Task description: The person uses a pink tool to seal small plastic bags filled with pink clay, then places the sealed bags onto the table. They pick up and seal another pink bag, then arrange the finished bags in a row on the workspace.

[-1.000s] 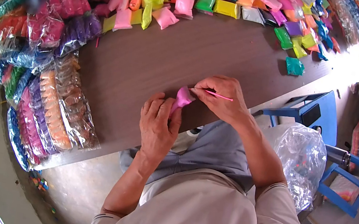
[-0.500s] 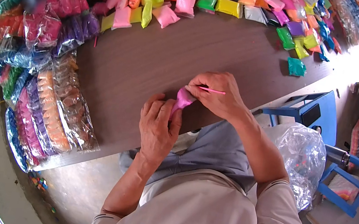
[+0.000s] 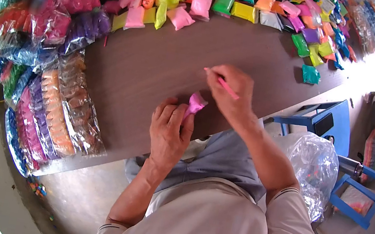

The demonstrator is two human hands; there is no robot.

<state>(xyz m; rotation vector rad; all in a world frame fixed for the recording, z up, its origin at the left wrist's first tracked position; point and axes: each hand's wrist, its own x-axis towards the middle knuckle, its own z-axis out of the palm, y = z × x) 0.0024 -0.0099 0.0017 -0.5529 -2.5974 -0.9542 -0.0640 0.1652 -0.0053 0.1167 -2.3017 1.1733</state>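
My left hand [image 3: 170, 126] is closed around a pink piece of modelling clay [image 3: 195, 103], whose flared top sticks up between thumb and fingers. Its lower part is hidden in the hand. Up and to the right, my right hand [image 3: 232, 92] grips a thin pink modelling tool [image 3: 228, 88], held like a pen. The tool's light tip points left, and it stands apart from the clay. Both hands are over the near part of the brown table [image 3: 145, 69]. The right hand is slightly blurred.
Many small colourful packets [image 3: 245, 12] lie along the table's far side, and a teal packet [image 3: 311, 74] lies nearer. Bundled plastic-wrapped packets [image 3: 58, 109] pile up at left. A blue stool [image 3: 337, 121] and a clear plastic bag [image 3: 312, 164] are at right.
My right hand has moved up and away from the clay, and the tool has tilted in it. My left hand still holds the clay, shifted slightly right.
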